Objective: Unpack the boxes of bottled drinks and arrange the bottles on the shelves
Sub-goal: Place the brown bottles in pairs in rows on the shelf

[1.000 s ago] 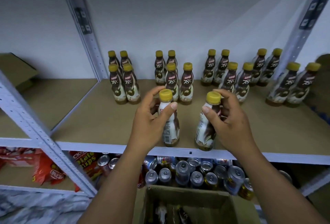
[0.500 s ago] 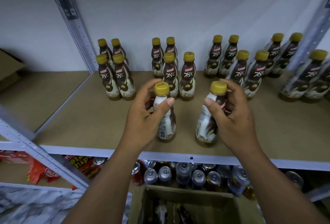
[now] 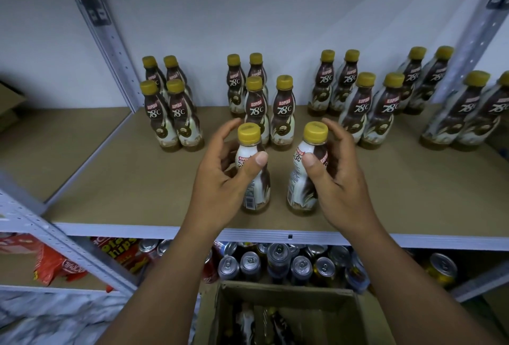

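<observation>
Two yellow-capped coffee bottles stand upright on the brown shelf board [image 3: 115, 187], close to its front edge. My left hand [image 3: 223, 179] curls round the left bottle [image 3: 254, 179], thumb across its label. My right hand [image 3: 334, 176] curls round the right bottle [image 3: 304, 179] in the same way. Behind them stand several more bottles of the same kind in small groups, the nearest pair [image 3: 271, 113] just beyond my fingers. An open cardboard box [image 3: 217, 314] sits below me with a few bottles lying inside.
Grey metal uprights [image 3: 107, 33] frame the shelf bay on both sides. The lower shelf holds several drink cans [image 3: 275, 262] and red snack packets [image 3: 55, 265]. A cardboard box [image 3: 8, 105] sits on the left bay. Bare board lies left of the two held bottles.
Both bottles have been pushed a little further back on the shelf and closer together. My hands keep the same hold on them.
</observation>
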Demonstrator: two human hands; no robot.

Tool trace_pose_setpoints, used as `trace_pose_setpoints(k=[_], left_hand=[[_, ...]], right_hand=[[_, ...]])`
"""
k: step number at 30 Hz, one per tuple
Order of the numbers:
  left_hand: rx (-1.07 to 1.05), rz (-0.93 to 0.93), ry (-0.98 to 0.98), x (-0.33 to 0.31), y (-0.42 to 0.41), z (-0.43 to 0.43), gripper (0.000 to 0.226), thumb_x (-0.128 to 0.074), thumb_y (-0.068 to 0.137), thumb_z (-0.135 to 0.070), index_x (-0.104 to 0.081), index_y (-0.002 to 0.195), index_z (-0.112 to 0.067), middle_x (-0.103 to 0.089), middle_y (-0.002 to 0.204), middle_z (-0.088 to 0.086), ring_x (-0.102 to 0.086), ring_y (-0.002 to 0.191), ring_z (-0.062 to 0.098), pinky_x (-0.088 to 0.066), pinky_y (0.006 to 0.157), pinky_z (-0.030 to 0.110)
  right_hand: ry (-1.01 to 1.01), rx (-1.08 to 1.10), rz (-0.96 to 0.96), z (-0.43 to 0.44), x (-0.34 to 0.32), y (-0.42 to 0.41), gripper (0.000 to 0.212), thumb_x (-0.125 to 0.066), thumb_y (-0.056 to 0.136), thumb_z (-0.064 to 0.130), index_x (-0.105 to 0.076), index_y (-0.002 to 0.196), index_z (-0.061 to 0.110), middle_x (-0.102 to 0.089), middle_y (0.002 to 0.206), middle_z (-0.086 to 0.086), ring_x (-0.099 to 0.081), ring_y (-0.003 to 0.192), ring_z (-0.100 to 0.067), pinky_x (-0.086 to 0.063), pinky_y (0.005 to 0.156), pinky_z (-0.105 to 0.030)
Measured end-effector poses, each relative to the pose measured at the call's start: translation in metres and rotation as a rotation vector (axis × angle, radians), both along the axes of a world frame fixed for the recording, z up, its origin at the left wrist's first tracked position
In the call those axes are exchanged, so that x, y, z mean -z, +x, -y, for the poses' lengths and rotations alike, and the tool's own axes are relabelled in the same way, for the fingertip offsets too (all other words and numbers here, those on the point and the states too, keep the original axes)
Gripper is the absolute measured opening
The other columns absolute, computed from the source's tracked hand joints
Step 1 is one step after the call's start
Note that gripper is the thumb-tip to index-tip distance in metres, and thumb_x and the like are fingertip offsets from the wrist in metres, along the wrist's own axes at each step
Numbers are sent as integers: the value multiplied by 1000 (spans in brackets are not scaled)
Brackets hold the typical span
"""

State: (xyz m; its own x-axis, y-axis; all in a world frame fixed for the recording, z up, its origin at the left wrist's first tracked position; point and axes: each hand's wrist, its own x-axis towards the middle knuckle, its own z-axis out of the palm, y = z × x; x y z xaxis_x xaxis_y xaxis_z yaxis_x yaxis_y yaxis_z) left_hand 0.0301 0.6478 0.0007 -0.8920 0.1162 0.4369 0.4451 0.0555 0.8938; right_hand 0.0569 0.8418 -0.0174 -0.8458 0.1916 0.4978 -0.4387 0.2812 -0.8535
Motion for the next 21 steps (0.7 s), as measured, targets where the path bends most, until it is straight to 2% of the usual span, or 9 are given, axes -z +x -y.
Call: trace_pose_setpoints(k=[2,4,6,9,13,17,21], left_hand=[[-30,28,8,-1,2,6,75,-76,75,-51,-44,142,-39,-69,127,-10,-63,120,6,-51,100,27],[-73,29,-12,-1,3,13,84,-80,69,-53,-41,142,-44,-65,129,-8,-62,123,9,-50,105,38],[-105,19,-47,0,4,17,88,-83,66,-54,-40,142,-48,-62,131,-7,-60,125,11,-51,104,48],[-162,8,-104,4,5,18,95,-85,64,-56,-40,147,-44,-59,129,-11,-58,123,7,-54,100,43],[-202,-16,-157,8,5,12,94,-86,66,-55,-38,146,-48,-59,114,-19,-59,117,8,-55,97,45],[-216,-22,-167,10,4,7,95,-90,71,-43,-33,147,-50,-62,108,-15,-61,111,8,-54,97,47],[-217,-14,-157,11,3,6,99,-90,73,-38,-30,152,-43,-64,107,-12,-63,110,9,-54,97,49]], right_hand=[[-22,14,1,-3,1,1,70,-61,85,66,-37,146,39,-57,137,17,-54,128,0,-44,106,-26],[-48,44,-6,-4,0,1,73,-64,83,61,-36,146,38,-57,133,21,-54,127,2,-45,106,-29],[-61,63,-22,-5,1,2,75,-66,82,54,-37,148,35,-58,132,17,-55,127,-3,-47,106,-35],[-53,55,-53,-6,2,4,77,-67,81,44,-37,150,26,-59,132,11,-56,128,-9,-47,107,-41],[-63,31,-46,-4,5,5,76,-70,79,33,-39,148,29,-68,126,4,-62,124,-16,-48,106,-52],[-64,52,-23,-3,7,6,73,-73,77,32,-42,143,36,-73,120,5,-65,120,-14,-51,103,-54],[-48,72,-17,-2,7,5,73,-76,80,24,-42,144,33,-74,116,9,-66,118,-11,-50,104,-52]])
